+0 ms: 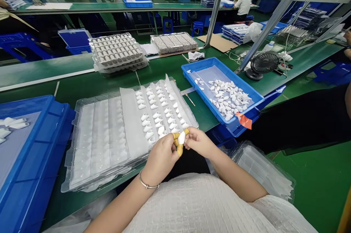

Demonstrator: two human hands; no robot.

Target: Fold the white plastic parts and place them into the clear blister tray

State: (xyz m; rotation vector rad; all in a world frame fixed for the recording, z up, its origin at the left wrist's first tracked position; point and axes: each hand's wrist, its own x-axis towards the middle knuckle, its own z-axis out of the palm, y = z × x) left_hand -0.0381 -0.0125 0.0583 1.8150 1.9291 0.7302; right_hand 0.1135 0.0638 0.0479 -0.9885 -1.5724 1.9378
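Observation:
A small white curved shell-like piece (181, 138) is pinched between my two hands, over the front edge of the clear plastic tray (82, 141). My left hand (163, 154) wears yellow finger cots on its fingertips and grips the piece from the left. From the right, my right hand (199, 141) touches it with a yellow-capped fingertip, its other fingers curled. Several similar white pieces (157, 115) stand in rows on the tray's right half. A sheet of translucent paper (130, 116) lies across the tray's middle.
A blue bin (203, 96) of loose white pieces (230, 96) stands at the right, an orange tag (244, 120) on its rim. Another blue bin (41, 145) is at the left. Stacked filled trays (117, 50), a small black fan (264, 62) and a metal post (274, 21) stand beyond.

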